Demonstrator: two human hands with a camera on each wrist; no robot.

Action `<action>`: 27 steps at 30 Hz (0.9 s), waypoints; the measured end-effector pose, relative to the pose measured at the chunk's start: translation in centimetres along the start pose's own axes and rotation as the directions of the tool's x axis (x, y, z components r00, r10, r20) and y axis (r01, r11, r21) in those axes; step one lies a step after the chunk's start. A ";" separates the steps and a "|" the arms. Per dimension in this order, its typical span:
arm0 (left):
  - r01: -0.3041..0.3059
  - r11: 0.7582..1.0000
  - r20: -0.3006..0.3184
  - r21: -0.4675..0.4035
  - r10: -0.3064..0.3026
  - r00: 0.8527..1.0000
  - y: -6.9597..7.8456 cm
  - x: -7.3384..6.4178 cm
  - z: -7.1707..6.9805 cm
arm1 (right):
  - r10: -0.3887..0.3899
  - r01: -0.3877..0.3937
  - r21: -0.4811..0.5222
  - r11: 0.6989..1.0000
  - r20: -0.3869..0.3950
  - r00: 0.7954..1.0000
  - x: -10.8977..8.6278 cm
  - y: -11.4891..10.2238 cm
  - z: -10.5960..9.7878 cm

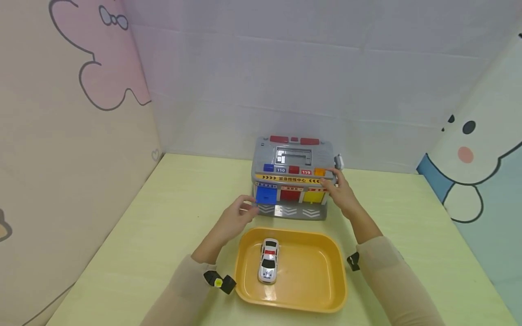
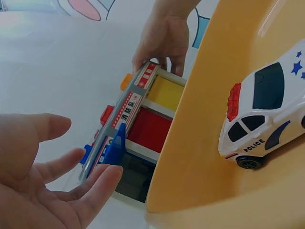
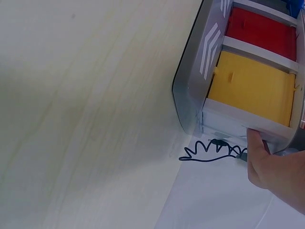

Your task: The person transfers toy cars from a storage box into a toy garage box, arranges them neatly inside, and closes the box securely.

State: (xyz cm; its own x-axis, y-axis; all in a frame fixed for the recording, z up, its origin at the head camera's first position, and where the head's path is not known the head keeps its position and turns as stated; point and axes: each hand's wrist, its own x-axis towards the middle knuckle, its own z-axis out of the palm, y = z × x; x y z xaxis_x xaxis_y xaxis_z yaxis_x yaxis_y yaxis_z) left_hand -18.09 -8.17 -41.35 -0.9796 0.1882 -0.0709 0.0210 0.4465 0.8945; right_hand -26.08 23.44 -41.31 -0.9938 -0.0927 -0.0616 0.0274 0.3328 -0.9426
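A grey toy garage [image 1: 291, 181] stands on the table with a red door [image 3: 262, 33] in the middle and a yellow door [image 3: 252, 88]. Its blue door [image 2: 114, 147] is swung up and outward, baring a dark opening underneath. Beside that door is my left hand [image 1: 238, 215], its fingers spread and loosely bent, with nothing in them; the fingertips overlap the door's edge in the left wrist view. At the garage's other end, my right hand [image 1: 341, 192] grips the upper right corner, thumb to the front. A white police car [image 1: 268, 261] lies in the yellow tray [image 1: 336, 290].
The tray sits just in front of the garage, between my forearms. Behind the garage rises a pale wall [image 1: 261, 90]. A coiled dark cord [image 3: 209, 151] shows by the garage's right side. Pale green tabletop [image 1: 171, 203] extends to either side.
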 end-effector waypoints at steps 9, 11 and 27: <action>-0.078 0.995 0.199 0.061 0.065 0.978 -0.3 -1.1 0.4 | -0.003 0.004 0.009 1.000 -0.009 1.000 0.2 0.3 0.0; -0.098 0.993 0.233 0.069 0.079 0.969 -0.3 -1.4 0.6 | -0.009 0.009 0.008 1.000 -0.014 1.000 0.2 0.4 0.0; -0.099 0.956 0.320 0.276 0.006 0.947 -0.6 -2.8 2.8 | -0.015 0.015 0.014 1.000 -0.013 1.000 0.3 0.6 0.1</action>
State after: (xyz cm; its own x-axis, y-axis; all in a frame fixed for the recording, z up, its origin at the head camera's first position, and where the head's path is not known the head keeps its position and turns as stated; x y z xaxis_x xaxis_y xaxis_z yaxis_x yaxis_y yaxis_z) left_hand -14.77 -6.53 -42.92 -0.8637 0.4611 -0.2035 0.1723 0.6497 0.7404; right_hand -26.38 23.54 -41.87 -0.9955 -0.0849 -0.0431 0.0139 0.3185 -0.9478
